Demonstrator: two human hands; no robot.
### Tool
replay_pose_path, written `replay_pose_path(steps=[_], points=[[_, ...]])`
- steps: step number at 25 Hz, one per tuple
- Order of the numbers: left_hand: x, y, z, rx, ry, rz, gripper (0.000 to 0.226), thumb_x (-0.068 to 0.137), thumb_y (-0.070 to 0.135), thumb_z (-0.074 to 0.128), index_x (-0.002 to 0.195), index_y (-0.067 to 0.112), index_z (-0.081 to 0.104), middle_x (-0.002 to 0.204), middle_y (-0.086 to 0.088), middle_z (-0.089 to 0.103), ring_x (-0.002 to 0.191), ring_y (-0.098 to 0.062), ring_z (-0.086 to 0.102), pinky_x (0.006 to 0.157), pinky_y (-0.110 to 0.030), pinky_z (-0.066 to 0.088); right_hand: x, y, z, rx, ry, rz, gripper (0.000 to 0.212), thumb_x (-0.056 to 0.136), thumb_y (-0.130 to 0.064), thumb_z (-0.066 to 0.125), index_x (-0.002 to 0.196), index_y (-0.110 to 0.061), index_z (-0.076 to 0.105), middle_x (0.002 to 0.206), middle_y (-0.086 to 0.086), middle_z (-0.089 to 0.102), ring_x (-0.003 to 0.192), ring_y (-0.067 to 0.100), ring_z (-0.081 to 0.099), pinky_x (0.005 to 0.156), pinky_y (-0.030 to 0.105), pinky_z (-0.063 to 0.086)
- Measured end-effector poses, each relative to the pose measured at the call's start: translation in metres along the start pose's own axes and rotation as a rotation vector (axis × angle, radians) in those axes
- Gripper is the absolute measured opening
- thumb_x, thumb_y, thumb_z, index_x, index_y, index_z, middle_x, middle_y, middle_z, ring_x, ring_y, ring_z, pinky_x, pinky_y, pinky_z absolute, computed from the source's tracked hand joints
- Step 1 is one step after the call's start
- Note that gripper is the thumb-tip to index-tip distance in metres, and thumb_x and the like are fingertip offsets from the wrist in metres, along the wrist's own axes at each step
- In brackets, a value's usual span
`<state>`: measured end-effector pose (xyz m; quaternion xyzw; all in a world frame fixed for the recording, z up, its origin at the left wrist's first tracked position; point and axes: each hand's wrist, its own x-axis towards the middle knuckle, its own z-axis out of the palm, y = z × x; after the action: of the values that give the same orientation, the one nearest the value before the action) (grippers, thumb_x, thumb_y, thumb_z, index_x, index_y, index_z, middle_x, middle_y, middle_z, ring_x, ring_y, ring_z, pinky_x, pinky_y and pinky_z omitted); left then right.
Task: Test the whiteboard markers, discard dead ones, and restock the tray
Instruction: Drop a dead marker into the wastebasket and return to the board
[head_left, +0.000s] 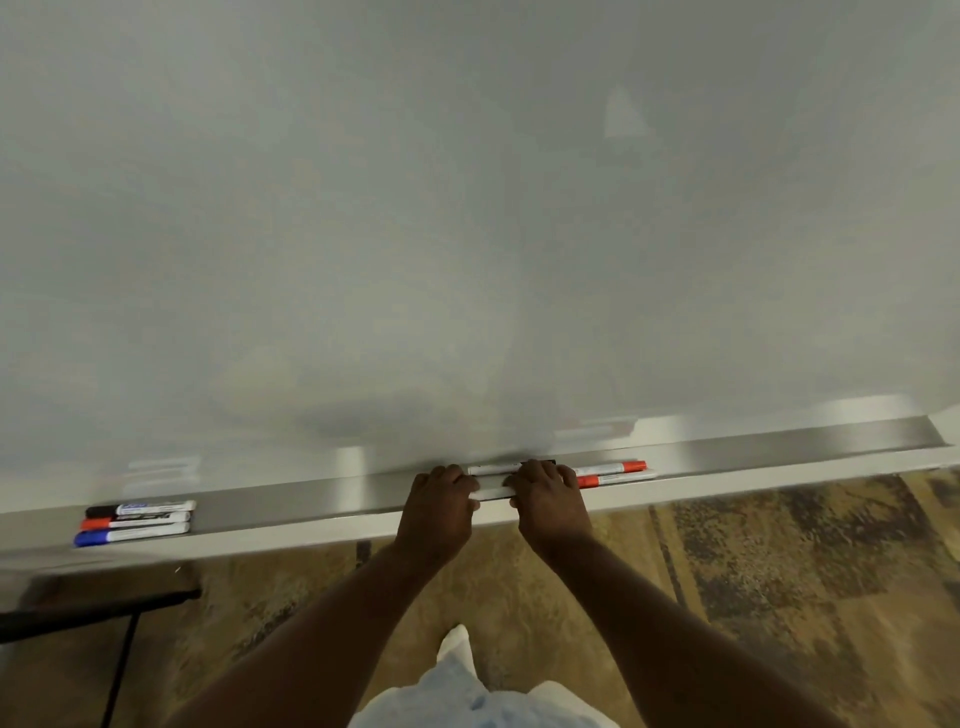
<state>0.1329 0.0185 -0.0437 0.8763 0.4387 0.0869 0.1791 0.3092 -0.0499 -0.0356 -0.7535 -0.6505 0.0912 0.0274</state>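
Head view is showing both hands working at the middle of the tray (779, 441). The left hand (439, 506) and right hand (545, 501) are curling their fingers over white markers (491, 480) lying between them; whether either is gripping firmly cannot be told. The markers' long axis is running along the tray, and both hands are equally near. Two red-capped markers (613, 474) are lying just right of the right hand; three markers (136, 521) are resting at the tray's far left. The whiteboard (467, 208) is rising above the tray, patterned carpet (779, 561) lying below.
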Motion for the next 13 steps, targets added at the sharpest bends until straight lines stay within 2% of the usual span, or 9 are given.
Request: replay_pose_path(steps=[5, 10, 13], points=[[-0.008, 0.004, -0.011, -0.123, 0.148, 0.106, 0.027, 0.085, 0.027, 0.067, 0.111, 0.020, 0.070, 0.101, 0.005, 0.065, 0.096, -0.016, 0.060, 0.082, -0.034, 0.047, -0.001, 0.001, -0.009, 0.021, 0.113, -0.013, 0.022, 0.078, -0.030, 0.078, 0.099, -0.025, 0.075, 0.093, -0.004, 0.065, 0.089, 0.021, 0.062, 0.079, 0.038, 0.048], [-0.016, 0.015, -0.030, -0.149, 0.280, 0.084, 0.053, 0.082, 0.023, 0.073, 0.133, 0.014, 0.058, 0.118, 0.001, 0.067, 0.108, -0.017, 0.059, 0.092, -0.034, 0.047, -0.007, -0.004, -0.029, 0.058, 0.269, -0.030, 0.019, 0.082, -0.026, 0.065, 0.100, -0.024, 0.070, 0.085, -0.004, 0.071, 0.080, 0.022, 0.065, 0.077, 0.038, 0.043], [-0.029, 0.028, -0.037, -0.206, 0.273, 0.009, 0.058, 0.082, 0.017, 0.074, 0.137, 0.016, 0.055, 0.129, 0.001, 0.063, 0.118, -0.015, 0.055, 0.099, -0.031, 0.042, -0.022, -0.007, -0.046, 0.220, 0.325, -0.101, 0.017, 0.083, -0.027, 0.063, 0.100, -0.026, 0.066, 0.083, -0.009, 0.070, 0.074, 0.016, 0.063, 0.078, 0.035, 0.040]])
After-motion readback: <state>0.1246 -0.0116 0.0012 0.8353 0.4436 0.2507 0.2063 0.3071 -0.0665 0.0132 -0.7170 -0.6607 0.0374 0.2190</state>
